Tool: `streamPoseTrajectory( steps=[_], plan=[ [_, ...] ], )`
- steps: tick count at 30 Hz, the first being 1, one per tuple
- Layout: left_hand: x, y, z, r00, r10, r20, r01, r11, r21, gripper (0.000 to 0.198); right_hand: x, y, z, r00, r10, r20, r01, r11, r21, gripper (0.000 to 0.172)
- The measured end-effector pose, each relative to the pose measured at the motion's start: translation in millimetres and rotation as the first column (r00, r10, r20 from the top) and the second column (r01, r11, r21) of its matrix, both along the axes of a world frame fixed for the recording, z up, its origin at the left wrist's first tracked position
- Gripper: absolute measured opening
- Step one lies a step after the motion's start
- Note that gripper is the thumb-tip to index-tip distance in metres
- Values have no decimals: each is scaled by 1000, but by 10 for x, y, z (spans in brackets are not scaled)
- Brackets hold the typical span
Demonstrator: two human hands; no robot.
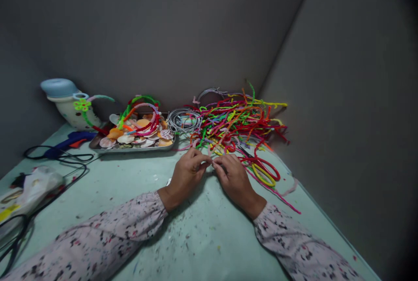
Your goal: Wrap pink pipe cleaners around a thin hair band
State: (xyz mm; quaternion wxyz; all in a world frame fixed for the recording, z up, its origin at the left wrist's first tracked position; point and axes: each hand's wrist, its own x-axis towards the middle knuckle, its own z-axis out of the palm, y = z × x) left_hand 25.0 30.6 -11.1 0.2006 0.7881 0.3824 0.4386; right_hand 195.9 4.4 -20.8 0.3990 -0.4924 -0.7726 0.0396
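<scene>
My left hand (192, 168) and my right hand (232, 177) meet over the middle of the table, thumbs and forefingers pinched close together. Between the fingertips is a pale pink pipe cleaner (209, 150), mostly covered by the fingers, with a short fuzzy length showing just above them. Right behind my hands lies a tangled heap of colourful pipe cleaners (235, 120). Scissors with red and yellow handles (266, 174) rest to the right of my right hand, partly among the strands.
A metal tray (137, 150) of seashells stands at the back left, with bent pipe-cleaner loops on top. Beside it lies a coil of grey wire (184, 120). Farther left are a blue-lidded container (67, 100), a blue glue gun (70, 140), dark cord and a plastic bag (42, 181). Grey walls enclose the table.
</scene>
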Motion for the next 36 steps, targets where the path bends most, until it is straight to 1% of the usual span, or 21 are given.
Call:
streamPoseTrajectory(
  steps=[7,25,33,36],
  plan=[
    [3,13,-5,1000,18,-3,-18,1000,25,11,-5,-2,9,1000,6,-9,-6,1000,-3,13],
    [-6,6,13,995,33,-89,-32,999,20,8,-6,-5,10,1000,10,4,-9,1000,-13,11],
    [5,1,3,998,28,-49,-27,999,35,9,-8,2,11,1000,14,0,-14,1000,-13,11],
    [6,9,6,998,38,-56,-35,998,43,10,-5,2,11,1000,11,-5,-11,1000,-9,11]
  ],
)
